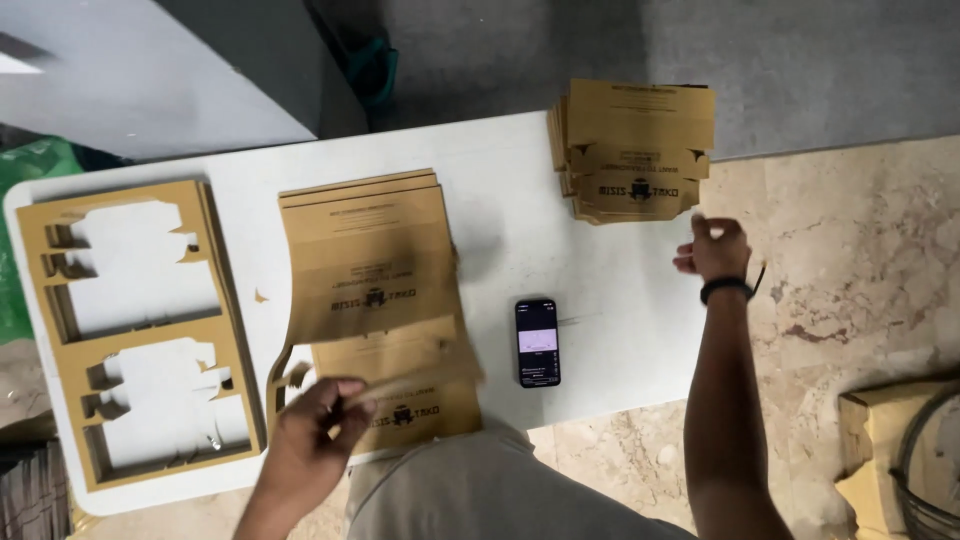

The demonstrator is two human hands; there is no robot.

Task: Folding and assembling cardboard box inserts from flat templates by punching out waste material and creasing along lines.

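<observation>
Head view, looking straight down: the left hand [310, 425] sits at the near edge of the white tabletop [510, 220], knuckles up, its fingers [345, 392] clamped on the near edge of a brown die-cut cardboard sheet [375, 275] that lifts and bends a little above the pile of like sheets beneath it. Just right of that pile a dark phone [538, 343] lies flat with its screen lit. The right arm stretches out along the right side of the tabletop, a black band [727, 288] on the wrist; the right hand [712, 250] hovers with fingers loosely curled and slightly apart, gripping nothing, just short of the stack of folded cardboard blanks [635, 150] at the far right corner (part of that stack overhangs the edge). On the left lies a pile of cardboard waste frames [140, 330], their box shapes punched out so the white shows through. Marble floor [860, 230] spreads to the right.
</observation>
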